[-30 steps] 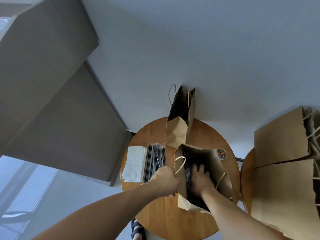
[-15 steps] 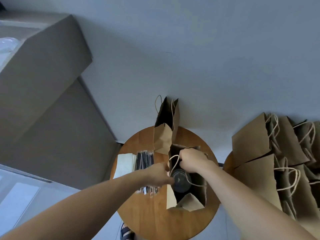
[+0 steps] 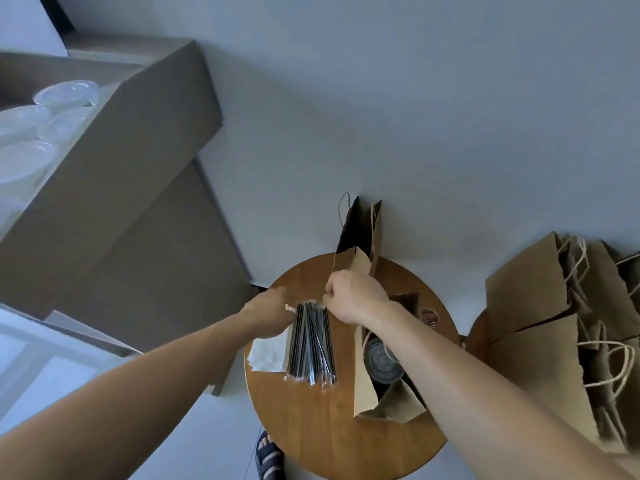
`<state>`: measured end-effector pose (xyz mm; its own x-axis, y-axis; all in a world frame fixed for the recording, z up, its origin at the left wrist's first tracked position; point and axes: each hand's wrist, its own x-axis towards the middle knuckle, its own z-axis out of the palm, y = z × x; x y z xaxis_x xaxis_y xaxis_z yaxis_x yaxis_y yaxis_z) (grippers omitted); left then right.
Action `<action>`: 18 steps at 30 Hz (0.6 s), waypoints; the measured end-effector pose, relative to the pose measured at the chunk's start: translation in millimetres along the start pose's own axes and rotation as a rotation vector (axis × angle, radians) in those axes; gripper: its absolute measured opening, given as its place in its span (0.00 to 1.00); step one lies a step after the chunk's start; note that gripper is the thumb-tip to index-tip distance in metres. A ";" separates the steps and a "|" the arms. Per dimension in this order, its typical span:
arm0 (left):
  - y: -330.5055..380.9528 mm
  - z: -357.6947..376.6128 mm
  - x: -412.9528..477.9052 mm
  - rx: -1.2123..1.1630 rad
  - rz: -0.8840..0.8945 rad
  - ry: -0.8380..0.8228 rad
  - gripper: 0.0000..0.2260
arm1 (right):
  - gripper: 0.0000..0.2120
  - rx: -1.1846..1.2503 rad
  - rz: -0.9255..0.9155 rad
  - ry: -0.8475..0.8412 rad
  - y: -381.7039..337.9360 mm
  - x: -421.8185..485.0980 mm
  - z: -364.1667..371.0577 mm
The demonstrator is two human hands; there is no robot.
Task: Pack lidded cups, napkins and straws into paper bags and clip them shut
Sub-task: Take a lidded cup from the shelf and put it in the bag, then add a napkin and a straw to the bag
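A round wooden table [image 3: 311, 427] sits in the middle of the view. A bundle of wrapped dark straws [image 3: 311, 344] lies on the left half of the table, running from its far side toward its near side; a small stack of white napkins [image 3: 268, 351] lies on the table just left of the straws, touching them. The right hand [image 3: 356, 296] is over the table's far part, fingers curled tight, pinching the far end of the straws. The left hand [image 3: 273, 310] is at the table's far left edge, over the far end of the napkins; its fingers are hidden beneath it, so whether it holds anything I cannot tell.

An open paper bag [image 3: 363, 386] stands on the right half of the table, with a lidded cup [image 3: 379, 358] inside it; the right forearm crosses above its mouth. A second bag [image 3: 350, 266] stands open at the table's far edge; a small sticker [image 3: 429, 317] lies on the table's right side. Right of the table stand several more brown bags [image 3: 530, 292]; left of it are cardboard boxes [image 3: 114, 174], the upper one holding clear lids [image 3: 52, 109].
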<state>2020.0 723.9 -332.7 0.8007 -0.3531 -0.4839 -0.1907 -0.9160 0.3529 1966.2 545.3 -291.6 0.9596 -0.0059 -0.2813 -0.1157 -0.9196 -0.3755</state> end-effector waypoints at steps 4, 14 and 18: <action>-47.7 6.1 13.6 -0.059 -0.119 -0.014 0.22 | 0.15 0.060 0.068 -0.096 -20.6 27.7 43.9; -131.3 51.2 70.1 -0.289 -0.293 -0.015 0.14 | 0.20 0.242 0.389 -0.265 -27.3 102.0 192.9; -152.5 68.3 89.8 -0.269 -0.324 -0.039 0.14 | 0.20 0.246 0.490 -0.264 -26.9 116.9 246.2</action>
<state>2082.1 818.8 -484.7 0.7717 -0.0671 -0.6324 0.2266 -0.9002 0.3720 2018.4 666.1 -531.9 0.6874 -0.2784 -0.6708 -0.6136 -0.7167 -0.3313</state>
